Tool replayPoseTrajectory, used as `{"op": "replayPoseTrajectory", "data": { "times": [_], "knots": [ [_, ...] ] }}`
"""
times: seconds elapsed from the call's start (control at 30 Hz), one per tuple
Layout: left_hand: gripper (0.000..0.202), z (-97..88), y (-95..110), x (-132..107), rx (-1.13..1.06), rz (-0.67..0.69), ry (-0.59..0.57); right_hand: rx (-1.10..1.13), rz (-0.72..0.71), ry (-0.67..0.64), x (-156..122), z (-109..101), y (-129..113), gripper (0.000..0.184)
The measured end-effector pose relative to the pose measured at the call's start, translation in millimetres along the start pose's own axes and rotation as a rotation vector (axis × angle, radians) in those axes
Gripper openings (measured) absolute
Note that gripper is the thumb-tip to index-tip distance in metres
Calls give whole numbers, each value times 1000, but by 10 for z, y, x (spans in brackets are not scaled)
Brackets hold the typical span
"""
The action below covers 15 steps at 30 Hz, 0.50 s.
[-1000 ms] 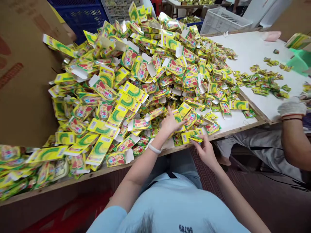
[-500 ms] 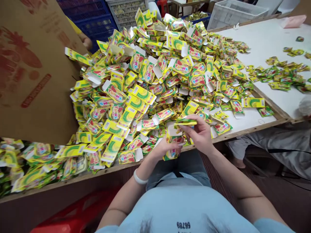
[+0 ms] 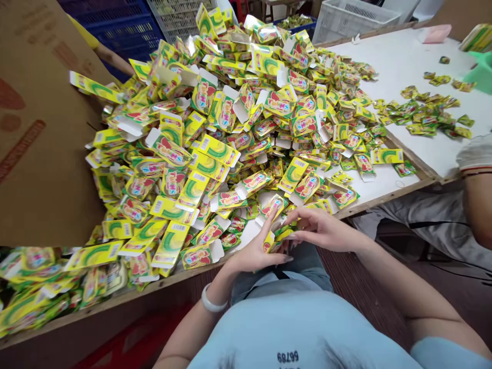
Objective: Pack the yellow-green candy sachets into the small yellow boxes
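My left hand [image 3: 253, 252] is closed around a small yellow-green candy carton [image 3: 268, 241] at the front table edge, its thumb below and its index finger stretched over it. From the right, my right hand [image 3: 323, 229] reaches to the carton's end. Its bent fingers and thumb pinch small yellow-green candy packets [image 3: 283, 234] there; how far these are inside the carton is hidden by the fingers. Just beyond my hands lies another printed carton [image 3: 273, 205] with a white flap. A large heap of similar cartons [image 3: 226, 110], many with open flaps, covers the table ahead.
A big brown cardboard box [image 3: 42, 154] stands at the left, with a person's arm [image 3: 111, 59] behind it. Loose packets [image 3: 426, 115] lie on the white table [image 3: 403, 61] at right. Another person's arm [image 3: 478, 200] is at the right edge. Crates [image 3: 351, 20] stand behind.
My right hand has lowered the packets from above the carton to its end. My left hand has shifted slightly down and left, still around the carton. The view has turned a little right.
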<state>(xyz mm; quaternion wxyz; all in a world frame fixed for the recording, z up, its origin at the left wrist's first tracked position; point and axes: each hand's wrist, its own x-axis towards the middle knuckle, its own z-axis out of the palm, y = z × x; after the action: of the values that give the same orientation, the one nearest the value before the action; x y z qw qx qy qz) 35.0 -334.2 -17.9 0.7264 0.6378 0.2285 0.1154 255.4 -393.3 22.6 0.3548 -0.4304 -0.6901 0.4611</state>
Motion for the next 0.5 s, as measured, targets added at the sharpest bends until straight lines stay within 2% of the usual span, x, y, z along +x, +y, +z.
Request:
{"op": "replayPoseTrajectory", "data": {
  "times": [0.07, 0.13, 0.23, 0.3, 0.4, 0.47, 0.5],
  "knots": [
    [114, 19, -44, -40, -91, -79, -54, -40, -31, 156, -54, 123, 114, 11],
    [115, 34, -93, -53, -170, -123, -88, -138, -88, 237, -106, 237, 203, 17],
    [118, 51, -162, -1, -204, -147, -174, -150, -124, 189, -169, 298, 223, 21],
    [121, 78, -195, 67, -200, -146, -213, -80, -93, 62, -200, 275, 174, 26],
    [124, 168, -215, 158, -196, -129, -202, 18, -1, -119, -248, 244, 102, 26],
    [121, 223, -208, 187, -127, -110, -196, 22, 20, -73, -301, 211, 108, 25],
    [117, 230, -202, 191, -49, -84, -175, 6, 27, 19, -341, 159, 134, 24]
  ]
}}
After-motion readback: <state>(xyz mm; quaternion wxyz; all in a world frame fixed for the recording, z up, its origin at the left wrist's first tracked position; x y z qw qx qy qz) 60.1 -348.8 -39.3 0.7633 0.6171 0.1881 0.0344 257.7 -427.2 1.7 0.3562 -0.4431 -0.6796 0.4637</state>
